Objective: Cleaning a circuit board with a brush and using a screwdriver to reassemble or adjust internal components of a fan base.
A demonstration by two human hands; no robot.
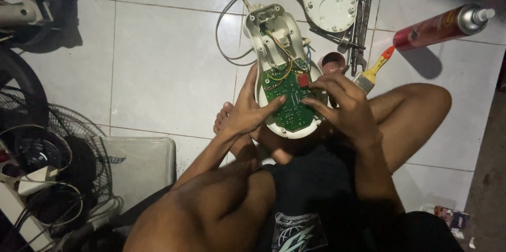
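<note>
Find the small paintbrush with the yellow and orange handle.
In the head view, the small paintbrush with the yellow and orange handle lies on the white tiled floor, just beyond the right hand, beside the red spray can.

Glossy white plastic housing (274, 36) holds a matt green circuit board (290, 99); nearby wrenches (361, 20) look like dull metal on smooth tile floor (163, 67).

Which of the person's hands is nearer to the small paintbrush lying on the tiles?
Right. The right hand rests on the green circuit board just beside the paintbrush; the left hand is on the board's far side, further away.
</note>
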